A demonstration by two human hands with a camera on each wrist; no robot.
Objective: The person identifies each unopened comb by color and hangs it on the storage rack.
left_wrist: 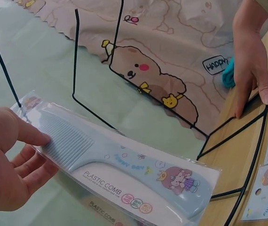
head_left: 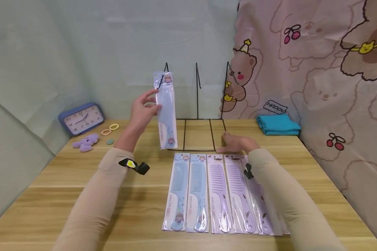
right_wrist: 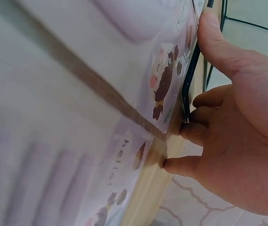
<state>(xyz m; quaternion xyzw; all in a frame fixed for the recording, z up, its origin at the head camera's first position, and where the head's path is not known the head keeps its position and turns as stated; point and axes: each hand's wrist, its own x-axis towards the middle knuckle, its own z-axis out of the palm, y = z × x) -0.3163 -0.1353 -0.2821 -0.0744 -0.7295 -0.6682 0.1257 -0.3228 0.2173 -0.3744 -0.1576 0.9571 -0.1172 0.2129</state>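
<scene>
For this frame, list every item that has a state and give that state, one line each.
Left hand: raised, pinching the packaged blue comb.
Packaged blue comb: upright, its top at the left hook.
Wire rack: standing on the table, middle and right hooks bare.
Right hand: resting on the rack's base, fingers curled against the wire.
Row of packaged combs: lying flat, side by side.
Clock: leaning upright.
Teal cloth: folded.
</scene>
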